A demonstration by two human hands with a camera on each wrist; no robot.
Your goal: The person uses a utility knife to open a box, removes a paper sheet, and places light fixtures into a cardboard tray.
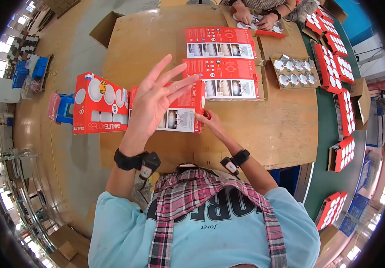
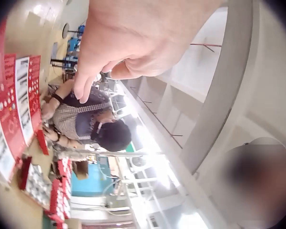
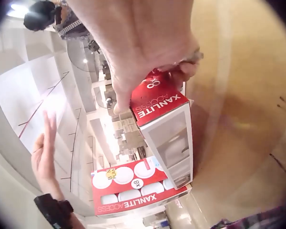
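Note:
My left hand (image 1: 152,105) is raised with its fingers spread, holding nothing, and overlaps a red and white lamp carton (image 1: 186,117) in the head view. My right hand (image 1: 213,124) grips that carton at its right end. In the right wrist view the thumb and fingers of the right hand (image 3: 143,52) curl round the red end of the carton (image 3: 169,138), whose side with lamp pictures faces out. Left of it stands another red carton (image 1: 101,109) with white discs and "XANLITE" printed on it, at the table's left edge.
Two more red and white cartons (image 1: 221,67) lie beyond on the wooden table (image 1: 281,125). An open tray of lamps (image 1: 294,72) sits to their right. Across the table another person's hands (image 1: 255,18) work over a tray. Several filled red trays (image 1: 345,111) line the green surface at right.

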